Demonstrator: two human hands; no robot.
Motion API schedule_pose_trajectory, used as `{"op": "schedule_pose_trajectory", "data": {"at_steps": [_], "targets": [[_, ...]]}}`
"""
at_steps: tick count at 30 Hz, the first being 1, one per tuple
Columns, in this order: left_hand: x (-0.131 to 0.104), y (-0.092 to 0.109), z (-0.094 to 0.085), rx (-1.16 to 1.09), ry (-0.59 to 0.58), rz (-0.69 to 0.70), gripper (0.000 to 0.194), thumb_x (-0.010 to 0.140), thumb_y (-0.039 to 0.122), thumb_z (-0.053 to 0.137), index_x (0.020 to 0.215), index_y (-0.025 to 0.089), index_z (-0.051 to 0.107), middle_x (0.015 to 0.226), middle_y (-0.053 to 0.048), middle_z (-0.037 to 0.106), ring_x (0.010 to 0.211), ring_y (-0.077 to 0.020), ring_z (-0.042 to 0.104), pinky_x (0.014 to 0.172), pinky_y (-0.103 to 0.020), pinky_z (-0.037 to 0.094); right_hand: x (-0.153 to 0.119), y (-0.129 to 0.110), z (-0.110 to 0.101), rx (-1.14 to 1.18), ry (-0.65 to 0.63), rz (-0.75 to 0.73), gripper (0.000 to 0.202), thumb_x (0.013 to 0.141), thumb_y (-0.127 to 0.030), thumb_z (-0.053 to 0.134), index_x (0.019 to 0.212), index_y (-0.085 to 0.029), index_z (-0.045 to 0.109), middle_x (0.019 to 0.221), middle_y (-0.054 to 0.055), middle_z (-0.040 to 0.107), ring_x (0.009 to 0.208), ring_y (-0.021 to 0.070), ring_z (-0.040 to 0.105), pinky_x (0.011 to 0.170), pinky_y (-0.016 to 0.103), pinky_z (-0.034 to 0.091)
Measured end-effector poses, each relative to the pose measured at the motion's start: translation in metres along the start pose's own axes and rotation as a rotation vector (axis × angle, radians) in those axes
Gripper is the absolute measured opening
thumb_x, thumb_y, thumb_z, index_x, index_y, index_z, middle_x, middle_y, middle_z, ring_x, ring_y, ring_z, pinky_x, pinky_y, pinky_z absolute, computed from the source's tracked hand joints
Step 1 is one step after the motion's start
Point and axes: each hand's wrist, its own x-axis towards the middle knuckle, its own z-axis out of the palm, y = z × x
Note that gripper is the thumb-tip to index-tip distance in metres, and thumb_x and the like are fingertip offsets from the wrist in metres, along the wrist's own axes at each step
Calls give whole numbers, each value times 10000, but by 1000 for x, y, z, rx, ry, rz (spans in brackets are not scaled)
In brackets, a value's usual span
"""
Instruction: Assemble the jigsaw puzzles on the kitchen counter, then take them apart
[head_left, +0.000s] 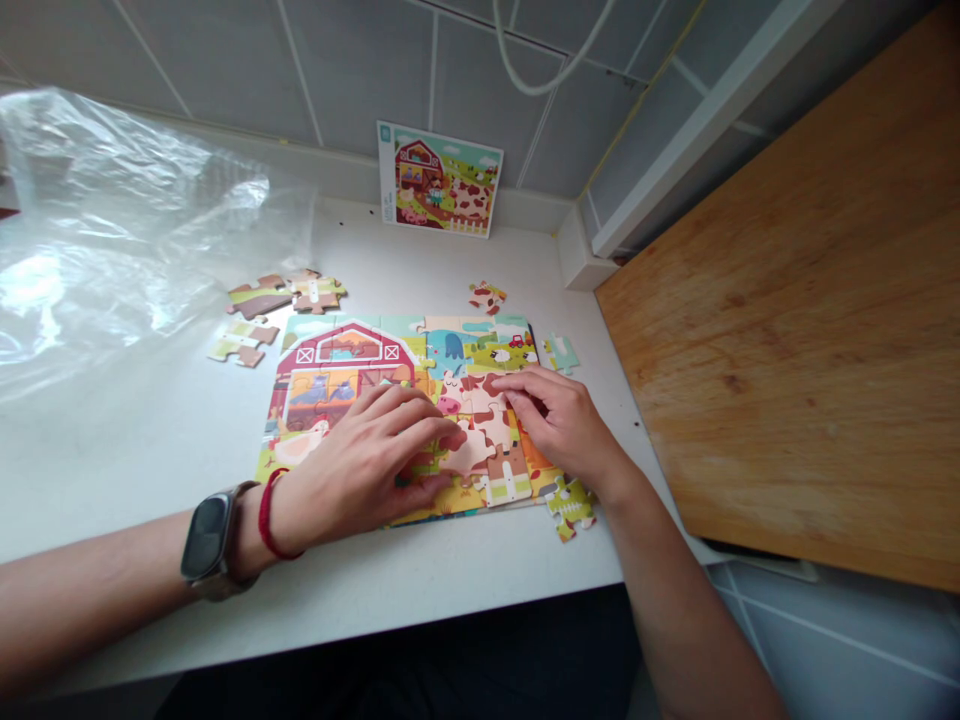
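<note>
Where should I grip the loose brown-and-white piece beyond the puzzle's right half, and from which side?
Probably by opposite edges of the loose piece, pinched from above with the right hand: it looks flat on the white tabletop, its outline exposed, apart from the puzzle.

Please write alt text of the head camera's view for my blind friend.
A person's left hand and right hand are over a partly built farm jigsaw on a white surface. Loose pieces lie around it, a matching picture card stands behind, and clear plastic lies on the left.

One puzzle, loose puzzle pieces (six at least), one picture card, one plastic bag, one watch.
</note>
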Motion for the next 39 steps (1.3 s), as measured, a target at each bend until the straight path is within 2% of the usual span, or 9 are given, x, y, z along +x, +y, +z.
{"op": "schedule_pose_trajectory", "data": {"at_steps": [11, 18, 22, 26, 29, 32, 35, 37, 39], "targets": [[-5, -2, 3, -11, 23, -64, 399, 967, 313, 682, 1316, 198, 528, 1187, -111, 674, 1090, -275, 613, 959, -419, 494, 0, -2, -2, -15, -22, -22, 209, 1011, -166, 590, 1091, -244, 766, 1117, 56, 789, 1063, 216, 736, 958, 373, 583], [-5, -2, 3, -20, 28, -48, 349, 970, 282, 673, 1286, 198, 551, 1184, -116, 672, 1092, -274, 618, 971, -430, 491, 0, -3, -1, -11, -20, -13, 208, 1018, -187, 584, 1091, -239, 772, 1096, 56, 790, 1047, 210, 735, 952, 367, 578], [-4, -1, 2, 1, 16, -59, 327, 976, 317, 670, 1266, 198, 579, 1182, -117, 675, 1098, -282, 613, 972, -436, 488, 0, -3, -3, -10, -22, 5, 201, 1021, -194, 588, 1093, -235, 771, 1131, 50, 788, 1065, 203, 726, 965, 348, 557], [-3, -1, 3, 30, 16, -53, 344, 994, 329, 640, 1305, 195, 575, 1168, -114, 682, 1099, -282, 604, 972, -438, 482, -1, -4, -4, -32, 23, 52, 181, 1026, -236, 591, 1070, -238, 766, 1079, 42, 788, 1002, 202, 728, 915, 330, 553], [-3, -2, 3, 40, -12, -41, 305, 1005, 327, 621, 1284, 206, 605, 1149, -106, 678, 1092, -281, 598, 963, -447, 479, -10, -13, -5, -113, 71, 136, 187, 1030, -271, 574, 1060, -241, 757, 1039, 47, 775, 962, 215, 724, 885, 341, 548], [-4, -2, 3, 55, -19, -37, 254, 999, 321, 615, 1233, 230, 655, 1136, -100, 667, 1071, -284, 597, 953, -463, 480, -25, -29, -2, -258, 67, 315, 203, 1006, -332, 604, 1134, -246, 735, 1091, 67, 754, 982, 240, 719, 870, 359, 547], [-5, -2, 4, 60, -2, -44, 247, 987, 324, 617, 1206, 225, 674, 1202, -118, 651, 1051, -289, 604, 938, -471, 499, -39, -47, 6, -381, 64, 479, 372, 935, -414, 696, 1267, -247, 683, 1177, 94, 724, 1015, 276, 717, 856, 378, 554], [-6, -2, 5, 63, 16, -33, 289, 986, 336, 614, 1245, 217, 660, 1339, -144, 619, 1157, -319, 599, 982, -490, 500, -43, -56, 13, -424, 68, 549, 455, 901, -445, 732, 1306, -251, 659, 1207, 100, 708, 1024, 284, 716, 854, 376, 554], [-7, -3, 8, 77, 23, -6, 409, 986, 328, 600, 1378, 213, 598, 1514, -159, 543, 1352, -360, 526, 1087, -526, 457, -43, -62, 19, -440, 71, 599, 464, 891, -457, 744, 1295, -245, 659, 1198, 104, 704, 1026, 282, 714, 862, 369, 548]]}}
